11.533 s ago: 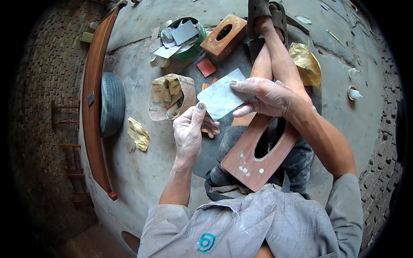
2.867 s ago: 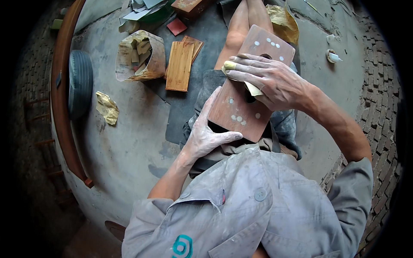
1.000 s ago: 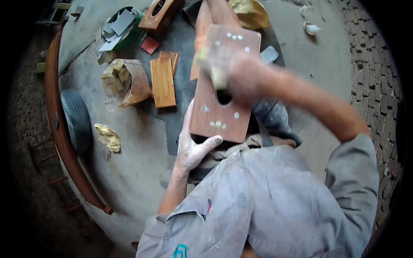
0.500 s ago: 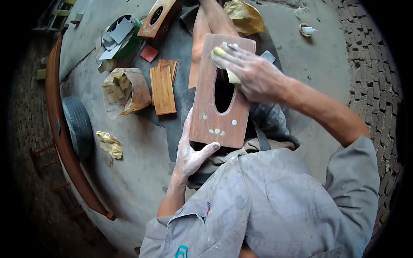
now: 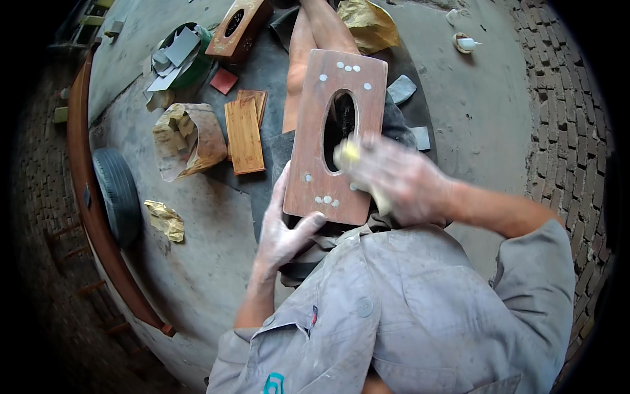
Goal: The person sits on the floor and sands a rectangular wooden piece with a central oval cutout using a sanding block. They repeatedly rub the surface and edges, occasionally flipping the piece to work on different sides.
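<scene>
A reddish-brown wooden tissue box [image 5: 310,141] lies on my lap with its top facing me. An oval slot is cut through the top, and pale round spots dot it near both ends. My left hand [image 5: 287,231] grips the lower left corner, thumb along the near edge and fingers down the side. Blurred by motion, my right hand [image 5: 403,176] lies over the lower right part of the top beside the slot. Under its fingers is a pale yellow folded piece of sandpaper [image 5: 379,199], partly hidden. White dust coats both hands.
Left of my legs are wooden boards [image 5: 245,138], a tub of scraps [image 5: 216,148], a red pad [image 5: 224,81], a green bucket of sheets [image 5: 197,73] and another tissue box [image 5: 246,41]. A tyre [image 5: 117,190] stands farther left. Grey pads [image 5: 401,88] lie right of the box.
My right hand has swept with the sandpaper from the far end of the box top toward me, uncovering the far spots and the slot. My left hand keeps its grip.
</scene>
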Available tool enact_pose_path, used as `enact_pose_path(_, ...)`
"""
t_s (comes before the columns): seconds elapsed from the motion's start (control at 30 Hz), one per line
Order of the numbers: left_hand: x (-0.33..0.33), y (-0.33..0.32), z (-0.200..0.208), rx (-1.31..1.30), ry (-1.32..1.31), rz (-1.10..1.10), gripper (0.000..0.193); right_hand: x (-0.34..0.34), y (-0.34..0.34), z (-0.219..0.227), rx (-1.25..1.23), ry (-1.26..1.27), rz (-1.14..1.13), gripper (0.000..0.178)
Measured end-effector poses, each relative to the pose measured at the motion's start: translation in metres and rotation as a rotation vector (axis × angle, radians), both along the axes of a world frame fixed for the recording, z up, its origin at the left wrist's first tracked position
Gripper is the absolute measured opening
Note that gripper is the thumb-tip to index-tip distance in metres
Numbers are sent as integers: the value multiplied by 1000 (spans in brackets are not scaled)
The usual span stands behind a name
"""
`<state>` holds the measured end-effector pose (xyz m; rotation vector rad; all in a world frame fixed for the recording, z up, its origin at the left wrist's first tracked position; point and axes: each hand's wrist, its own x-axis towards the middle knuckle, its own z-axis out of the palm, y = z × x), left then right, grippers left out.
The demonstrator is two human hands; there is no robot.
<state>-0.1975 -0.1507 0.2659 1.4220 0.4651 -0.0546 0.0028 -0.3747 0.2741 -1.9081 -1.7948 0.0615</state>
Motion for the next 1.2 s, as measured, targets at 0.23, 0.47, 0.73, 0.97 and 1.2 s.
enact_pose_path(0.23, 141, 56, -1, 335, -129, -69, 86, 63, 9, -11, 7, -40, -111, 58)
enact_pose_path(0.47, 215, 39, -34, 1345, -357, -541, 90, -7, -37, 0, -51, 225, 112, 66)
enact_pose_path(0.73, 238, 42, 11, 1391, -129, -695, 96, -11, -15, 31, 178, 240, -205, 61)
enact_pose_path(0.97, 224, 45, 13, 1601, 36, -247, 85, 3, -38, 37, 160, 205, -393, 52)
enact_pose_path(1.2, 205, 41, -28, 1473, 258, -257, 93, -50, -85, 31, -65, 192, -347, 69)
